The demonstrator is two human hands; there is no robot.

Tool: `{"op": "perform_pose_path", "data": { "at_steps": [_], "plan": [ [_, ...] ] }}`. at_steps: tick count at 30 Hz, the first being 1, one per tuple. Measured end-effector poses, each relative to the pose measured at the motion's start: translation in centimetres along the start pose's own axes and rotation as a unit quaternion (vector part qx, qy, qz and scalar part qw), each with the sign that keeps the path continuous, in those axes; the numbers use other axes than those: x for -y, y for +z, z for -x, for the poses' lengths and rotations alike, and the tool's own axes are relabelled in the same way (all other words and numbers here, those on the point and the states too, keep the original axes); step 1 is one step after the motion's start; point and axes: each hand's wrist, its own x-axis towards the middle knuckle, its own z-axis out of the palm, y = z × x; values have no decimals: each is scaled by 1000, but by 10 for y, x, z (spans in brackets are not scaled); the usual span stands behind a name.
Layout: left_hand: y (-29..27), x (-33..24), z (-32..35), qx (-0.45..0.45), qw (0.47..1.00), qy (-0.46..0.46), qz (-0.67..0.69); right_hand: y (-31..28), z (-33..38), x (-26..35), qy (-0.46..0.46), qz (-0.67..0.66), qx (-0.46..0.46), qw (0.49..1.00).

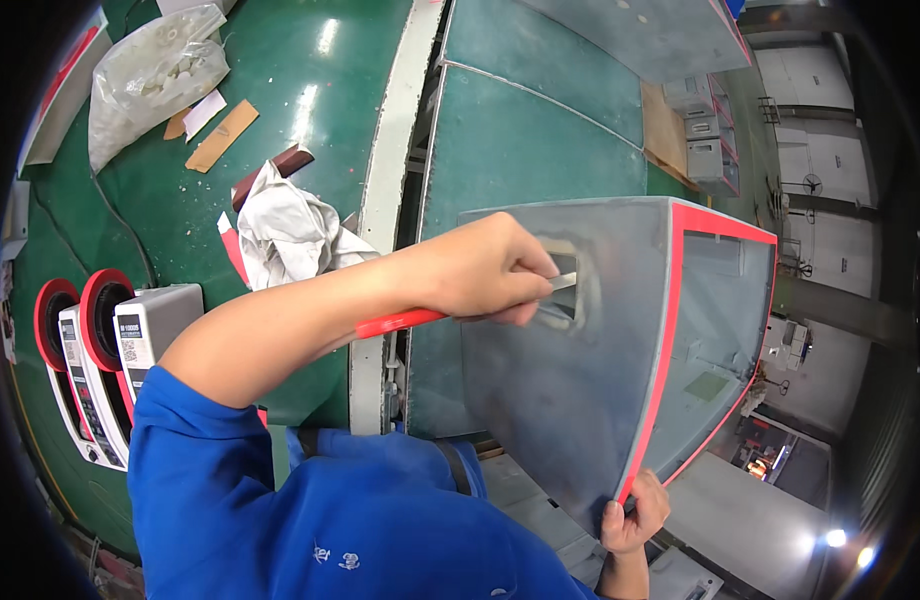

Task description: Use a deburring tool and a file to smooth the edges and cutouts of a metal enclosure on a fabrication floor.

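A grey moulded housing [570, 400], matt and box-like with rounded corners, is held on edge over the gap beside the green bench [310, 130]; its open rim is lined with a red-orange strip [662, 350]. A rectangular slot [565, 290] is cut into the grey face, its edges pale and rough-looking.

The left hand [480, 270] is seen closed around a slim tool with a red handle [400, 322], the thin flat metal tip [563, 283] being laid into the slot (the exact kind of tool is hard to make out). The right hand [632, 515] is clenched on the housing's lower corner, fingers curled over the red rim; its wrist is cut off at the lower edge.

On the glossy bench a crumpled white cloth [290, 235] is noted, with a clear plastic bag of small white parts [155, 75] and cardboard scraps [220, 135] further back. Three handheld instruments with grey and red casings [100, 370] are lined up at the left, partly hidden by the blue sleeve [220, 470].
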Motion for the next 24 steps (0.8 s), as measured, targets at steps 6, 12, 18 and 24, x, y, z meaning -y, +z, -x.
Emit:
{"op": "perform_pose_path", "data": {
  "at_steps": [6,12,18,24],
  "plan": [
    [7,9,-9,14,999,34,6,1,-1,-1,-6,2,6,1000],
    [14,11,-1,14,1000,-5,14,1,0,0,-7,5,-4,1000],
    [20,8,24,6,997,-69,39,2,1,-1,-9,6,-5,1000],
    [24,11,22,5,998,-30,45,2,1,-1,-7,-1,-7,1000]
  ]
}}
